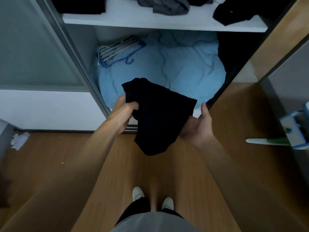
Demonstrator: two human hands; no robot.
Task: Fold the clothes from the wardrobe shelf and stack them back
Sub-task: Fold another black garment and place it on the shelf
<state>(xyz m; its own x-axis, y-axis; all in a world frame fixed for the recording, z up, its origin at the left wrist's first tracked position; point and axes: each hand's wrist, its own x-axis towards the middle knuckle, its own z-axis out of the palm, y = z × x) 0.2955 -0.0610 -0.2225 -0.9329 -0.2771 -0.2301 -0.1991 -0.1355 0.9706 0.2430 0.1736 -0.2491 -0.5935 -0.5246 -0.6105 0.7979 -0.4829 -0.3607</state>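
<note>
A black garment (158, 114), partly folded, hangs in the air in front of the open wardrobe. My left hand (124, 111) grips its left edge, fingers closed on the cloth. My right hand (199, 126) lies palm up under its right side, thumb raised, supporting it. On the white wardrobe shelf (133, 20) above lie a crumpled grey garment (168, 5), a loose black garment (234, 12) at the right, and dark clothes (80, 5) at the left.
Below the shelf a light blue duvet (167, 67) fills the compartment, with a bunch of hangers (118, 51) on it. A sliding door (33, 47) stands at the left, a wooden panel (280, 39) at the right. Crumpled paper (20, 139) and a blue-white tool (292, 131) lie on the wood floor (66, 164).
</note>
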